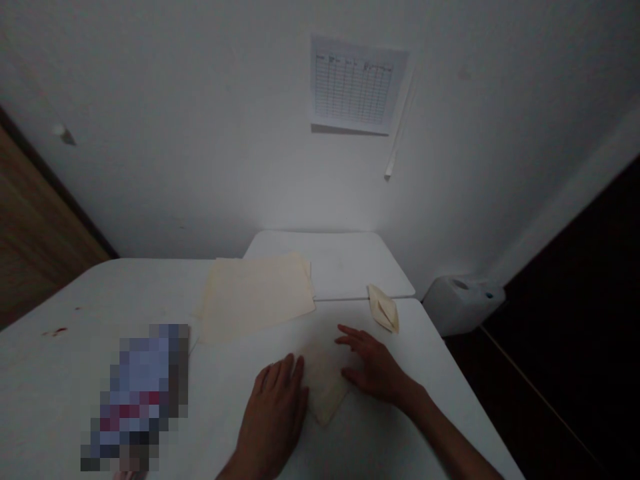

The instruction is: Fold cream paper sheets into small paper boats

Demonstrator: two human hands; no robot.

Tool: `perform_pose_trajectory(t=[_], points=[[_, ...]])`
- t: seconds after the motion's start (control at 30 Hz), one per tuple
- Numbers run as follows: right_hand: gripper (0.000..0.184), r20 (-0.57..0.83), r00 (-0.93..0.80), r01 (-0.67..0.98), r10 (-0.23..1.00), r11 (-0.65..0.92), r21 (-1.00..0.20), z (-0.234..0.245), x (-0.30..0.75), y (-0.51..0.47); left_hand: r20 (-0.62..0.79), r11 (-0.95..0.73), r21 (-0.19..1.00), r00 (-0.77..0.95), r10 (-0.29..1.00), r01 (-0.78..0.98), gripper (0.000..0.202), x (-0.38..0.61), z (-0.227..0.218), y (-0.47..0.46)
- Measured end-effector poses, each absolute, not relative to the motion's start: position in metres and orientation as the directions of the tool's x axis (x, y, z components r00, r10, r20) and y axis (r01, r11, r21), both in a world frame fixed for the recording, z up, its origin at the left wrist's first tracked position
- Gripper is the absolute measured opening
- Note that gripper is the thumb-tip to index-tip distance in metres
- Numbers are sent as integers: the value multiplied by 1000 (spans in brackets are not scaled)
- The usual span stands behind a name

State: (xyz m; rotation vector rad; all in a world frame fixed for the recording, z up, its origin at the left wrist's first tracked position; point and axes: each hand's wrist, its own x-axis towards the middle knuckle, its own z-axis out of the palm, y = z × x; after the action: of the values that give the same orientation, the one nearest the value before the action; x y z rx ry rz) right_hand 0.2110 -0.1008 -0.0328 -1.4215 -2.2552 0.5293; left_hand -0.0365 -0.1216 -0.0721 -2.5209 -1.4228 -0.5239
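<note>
White table edge [463,393] beside right hand [375,367]

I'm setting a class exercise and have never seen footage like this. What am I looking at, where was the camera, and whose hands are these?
A camera worn on a person's head took this picture, looking forward and down, so these are that person's own bare hands. The left hand and right hand lie either side of a folded piece of cream paper, lifting nothing. Also on the white table are flat cream sheets, a smaller paper fold and a pixelated object that cannot be made out.
</note>
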Motion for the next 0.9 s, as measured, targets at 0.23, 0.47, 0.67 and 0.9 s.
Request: perform_pose_trajectory(t=[0.23,0.47,0.67,0.9], points=[[31,254,-378,806,890,451,-382,-50,182,-122,365,-500,8,463,808,866,27,-29,-66,-126],[36,265,-386,823,883,460,-333,-57,176,-117,396,-694,-35,647,651,719,42,-29,-77,-95],[51,200,-412,842,889,456,-288,-66,161,-116,363,-697,-100,678,639,710,51,-27,-83,-93],[56,97,-398,873,912,409,-267,-58,164,-126,385,-632,-127,625,679,765,54,-27,-80,-97]])
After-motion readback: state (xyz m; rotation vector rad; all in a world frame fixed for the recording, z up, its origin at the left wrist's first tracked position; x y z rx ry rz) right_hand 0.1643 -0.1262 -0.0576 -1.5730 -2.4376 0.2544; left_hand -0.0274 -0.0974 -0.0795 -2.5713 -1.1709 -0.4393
